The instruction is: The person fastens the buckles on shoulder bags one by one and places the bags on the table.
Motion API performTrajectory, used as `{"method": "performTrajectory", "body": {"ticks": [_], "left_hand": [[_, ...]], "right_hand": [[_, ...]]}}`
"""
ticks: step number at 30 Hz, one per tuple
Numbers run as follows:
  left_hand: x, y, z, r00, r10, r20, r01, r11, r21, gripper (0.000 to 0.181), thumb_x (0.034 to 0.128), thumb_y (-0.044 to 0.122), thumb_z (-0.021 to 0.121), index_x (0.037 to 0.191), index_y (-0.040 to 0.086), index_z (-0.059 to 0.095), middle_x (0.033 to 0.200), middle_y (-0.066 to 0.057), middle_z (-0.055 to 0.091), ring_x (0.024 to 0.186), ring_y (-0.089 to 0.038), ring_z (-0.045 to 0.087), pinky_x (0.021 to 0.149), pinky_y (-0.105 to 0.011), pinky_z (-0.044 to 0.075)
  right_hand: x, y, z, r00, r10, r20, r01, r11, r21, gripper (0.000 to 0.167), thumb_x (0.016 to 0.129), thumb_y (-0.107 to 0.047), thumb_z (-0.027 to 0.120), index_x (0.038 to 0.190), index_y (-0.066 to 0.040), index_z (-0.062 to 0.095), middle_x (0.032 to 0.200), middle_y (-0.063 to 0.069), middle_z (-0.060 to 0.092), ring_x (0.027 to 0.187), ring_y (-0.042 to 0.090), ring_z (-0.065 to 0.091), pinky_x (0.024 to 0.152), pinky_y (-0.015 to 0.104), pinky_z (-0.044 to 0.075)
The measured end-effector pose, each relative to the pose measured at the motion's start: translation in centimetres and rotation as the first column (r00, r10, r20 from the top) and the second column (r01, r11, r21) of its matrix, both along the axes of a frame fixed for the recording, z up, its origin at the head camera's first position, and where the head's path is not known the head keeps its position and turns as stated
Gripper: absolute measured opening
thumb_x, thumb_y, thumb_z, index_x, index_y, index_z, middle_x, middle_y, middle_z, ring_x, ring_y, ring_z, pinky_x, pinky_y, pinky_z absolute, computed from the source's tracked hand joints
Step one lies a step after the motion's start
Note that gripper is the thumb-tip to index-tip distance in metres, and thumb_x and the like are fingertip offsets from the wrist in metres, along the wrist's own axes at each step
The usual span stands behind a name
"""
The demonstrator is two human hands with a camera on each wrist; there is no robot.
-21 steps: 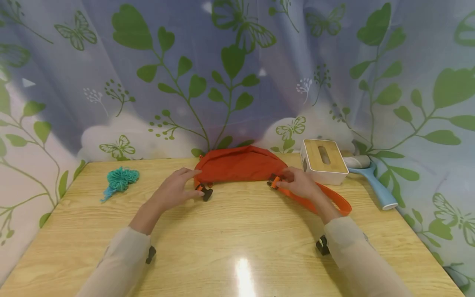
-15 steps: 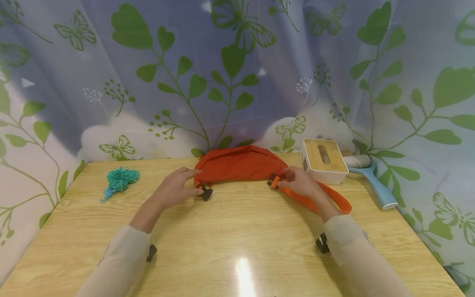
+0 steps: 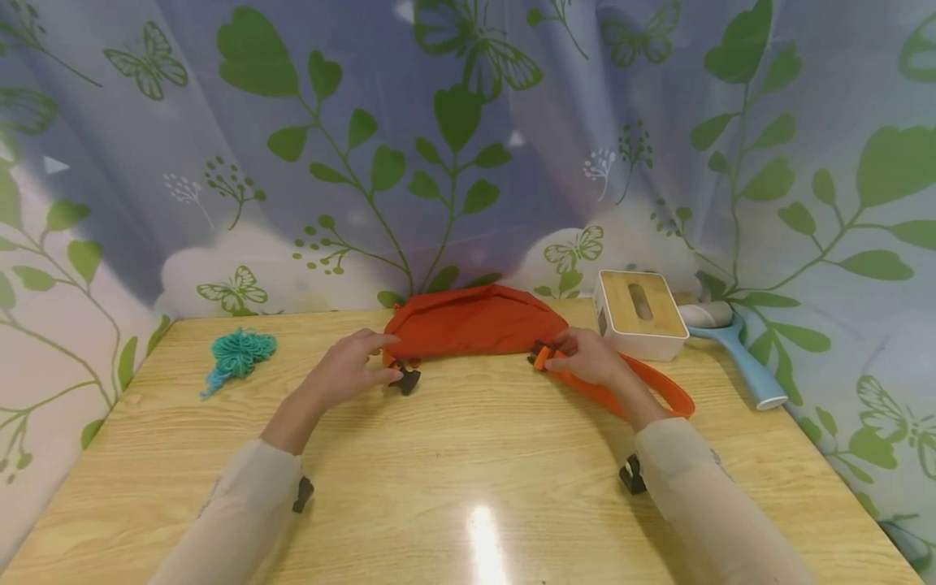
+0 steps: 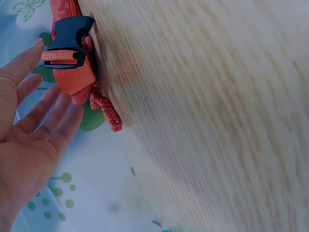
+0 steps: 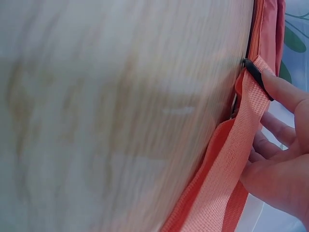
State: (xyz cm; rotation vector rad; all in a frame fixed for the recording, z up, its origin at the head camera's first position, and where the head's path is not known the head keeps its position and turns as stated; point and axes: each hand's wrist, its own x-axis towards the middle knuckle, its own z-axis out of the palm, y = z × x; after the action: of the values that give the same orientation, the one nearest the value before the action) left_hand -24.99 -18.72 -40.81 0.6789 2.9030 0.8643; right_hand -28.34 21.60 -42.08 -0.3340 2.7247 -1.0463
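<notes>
An orange-red waist bag (image 3: 475, 322) lies flat at the table's back edge. At its left end the left hand (image 3: 344, 370) rests with fingers spread, beside a black buckle (image 3: 406, 379). In the left wrist view that buckle (image 4: 71, 38) stands just off the thumb, and the fingertips are by the strap end (image 4: 75, 79). The right hand (image 3: 591, 357) is at the bag's right end. Seen from the right wrist, the right hand (image 5: 285, 145) has its index finger on a dark buckle piece (image 5: 258, 78), thumb and other fingers bent beside the orange strap (image 5: 231, 145).
Teal yarn (image 3: 241, 354) lies at the table's back left. A white tissue box with a wooden lid (image 3: 643, 305) stands right of the bag, with a blue-handled roller (image 3: 746, 361) beyond it. A patterned curtain (image 3: 468, 162) hangs behind the table (image 3: 453, 471).
The head view has shifted very slightly. Both hands and the bag keep nearly the same places.
</notes>
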Motion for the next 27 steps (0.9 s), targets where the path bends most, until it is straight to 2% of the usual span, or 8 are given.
{"method": "performTrajectory", "body": {"ticks": [8,13,17,21,24,27], "left_hand": [[-0.16,0.21,-0.14,1.0,0.0,-0.003,0.0,1.0,0.002,0.053,0.0928,0.022,0.077,0.139,0.002,0.06,0.123,-0.018,0.061,0.111,-0.038,0.057,0.09,-0.051,0.05],[-0.28,0.2,-0.39,1.0,0.004,0.015,-0.004,1.0,0.022,0.049,0.0932,0.018,0.076,0.136,0.0,0.062,0.121,-0.017,0.058,0.108,-0.035,0.059,0.088,-0.048,0.052],[-0.32,0.19,-0.53,0.999,0.01,0.041,-0.012,0.999,0.048,0.036,0.0928,0.016,0.076,0.124,-0.001,0.068,0.116,-0.013,0.059,0.101,-0.031,0.064,0.083,-0.043,0.055],[-0.45,0.27,-0.66,0.999,0.0,0.052,-0.002,0.999,0.045,0.021,0.0927,0.013,0.076,0.11,0.002,0.073,0.101,-0.006,0.066,0.088,-0.022,0.067,0.074,-0.037,0.055],[-0.51,0.31,-0.68,0.999,-0.015,0.045,0.013,0.999,0.038,0.016,0.0927,0.011,0.075,0.106,0.002,0.073,0.093,-0.003,0.069,0.084,-0.02,0.067,0.072,-0.036,0.055],[-0.48,0.31,-0.64,0.999,-0.023,0.034,0.022,0.999,0.036,0.015,0.0931,0.009,0.073,0.106,0.002,0.073,0.091,-0.003,0.07,0.084,-0.02,0.067,0.073,-0.037,0.056]], "right_hand": [[0.02,-0.23,-0.18,0.998,0.025,-0.055,-0.025,1.0,0.001,0.034,0.093,-0.018,0.075,0.118,0.005,0.068,0.117,0.021,0.067,0.11,0.039,0.061,0.092,0.051,0.051],[0.03,-0.36,-0.24,0.997,0.039,-0.074,-0.039,0.999,-0.008,0.031,0.094,-0.017,0.074,0.117,0.005,0.069,0.115,0.021,0.068,0.109,0.039,0.062,0.09,0.05,0.052],[-0.01,-0.55,-0.23,0.995,0.05,-0.084,-0.051,0.999,-0.005,0.032,0.095,-0.017,0.074,0.117,0.005,0.069,0.114,0.021,0.068,0.108,0.038,0.063,0.087,0.049,0.053],[-0.03,-0.68,-0.34,0.995,0.055,-0.08,-0.055,0.998,-0.004,0.033,0.095,-0.017,0.073,0.12,0.004,0.068,0.116,0.021,0.069,0.11,0.038,0.063,0.088,0.048,0.054],[-0.01,-0.76,-0.37,0.996,0.05,-0.069,-0.05,0.999,-0.011,0.033,0.096,-0.018,0.072,0.122,0.003,0.068,0.118,0.02,0.068,0.112,0.038,0.063,0.089,0.049,0.053],[0.04,-0.85,-0.34,0.996,0.051,-0.072,-0.053,0.998,-0.019,0.032,0.097,-0.017,0.071,0.122,0.003,0.067,0.119,0.02,0.068,0.113,0.039,0.062,0.09,0.05,0.053]]}}
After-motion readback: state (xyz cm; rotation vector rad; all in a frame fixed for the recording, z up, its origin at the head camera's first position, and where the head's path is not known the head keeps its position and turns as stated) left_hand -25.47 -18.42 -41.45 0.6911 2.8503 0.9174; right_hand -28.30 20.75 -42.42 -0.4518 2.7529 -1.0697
